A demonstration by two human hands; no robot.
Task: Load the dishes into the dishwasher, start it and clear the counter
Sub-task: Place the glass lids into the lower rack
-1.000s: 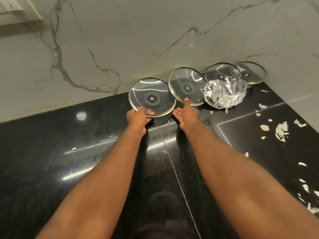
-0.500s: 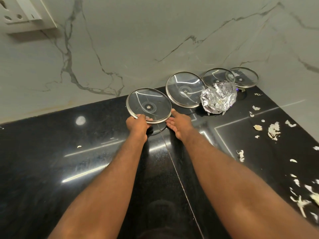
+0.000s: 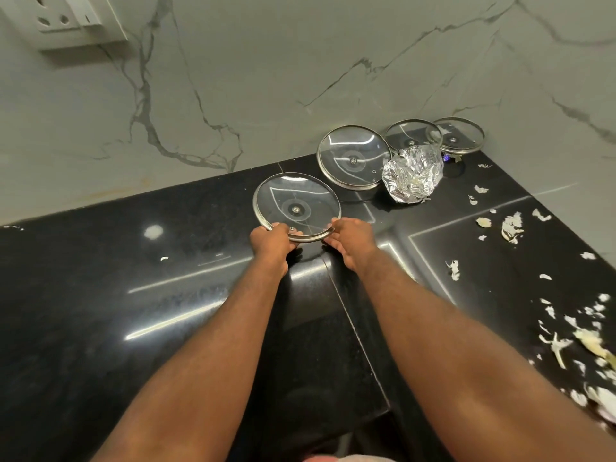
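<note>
Four glass lids share the black counter (image 3: pixel 100 295). You hold the nearest lid (image 3: pixel 296 206) tilted, by its near rim: your left hand (image 3: pixel 271 240) has fingers curled under and thumb on the glass, and your right hand (image 3: pixel 350 241) pinches the rim's right side. A large lid (image 3: pixel 353 156), a middle lid (image 3: pixel 411 135) and a corner lid (image 3: pixel 458 135) lean on the marble wall (image 3: pixel 266 78), behind one crumpled foil ball (image 3: pixel 413 175). Many peel scraps (image 3: pixel 511 225) litter the right; the widest stretch of counter lies on your left.

Fingers of my left hand (image 3: pixel 271 240) and right hand (image 3: pixel 351 240) hidden under lid (image 3: pixel 296 208). Foil (image 3: pixel 411 175), 1 o'clock, covers part of rear lid (image 3: pixel 411 135). Socket (image 3: pixel 66 21), 11 o'clock, cropped. Scraps (image 3: pixel 593 345), 4 o'clock, blurred.
</note>
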